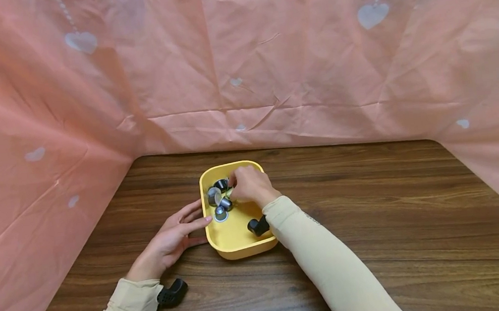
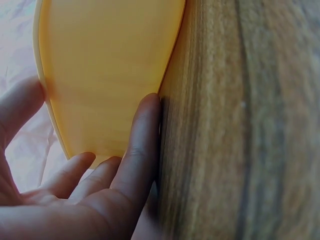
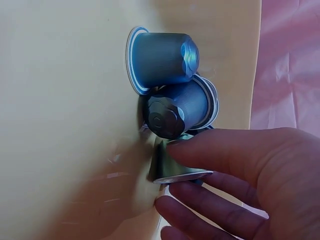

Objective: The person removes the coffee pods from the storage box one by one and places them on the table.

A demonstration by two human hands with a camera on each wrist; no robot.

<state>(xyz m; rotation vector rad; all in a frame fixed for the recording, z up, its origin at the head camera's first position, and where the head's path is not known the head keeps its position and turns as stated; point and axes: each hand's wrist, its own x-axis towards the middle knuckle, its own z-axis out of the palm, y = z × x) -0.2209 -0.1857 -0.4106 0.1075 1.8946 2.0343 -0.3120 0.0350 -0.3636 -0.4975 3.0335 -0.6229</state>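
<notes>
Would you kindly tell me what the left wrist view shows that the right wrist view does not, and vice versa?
Only the left wrist view shows the wooden tabletop and the left hand touching the yellow bin. Only the right wrist view shows the right hand pinching a green capsule beside dark capsules. Both show part of the yellow bin and pink cloth.

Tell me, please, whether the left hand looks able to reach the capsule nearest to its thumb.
Probably yes: the left hand touches the yellow bin, its thumb at the rim near the capsule. Only the bin's wall seems in the way; the top is open.
</notes>
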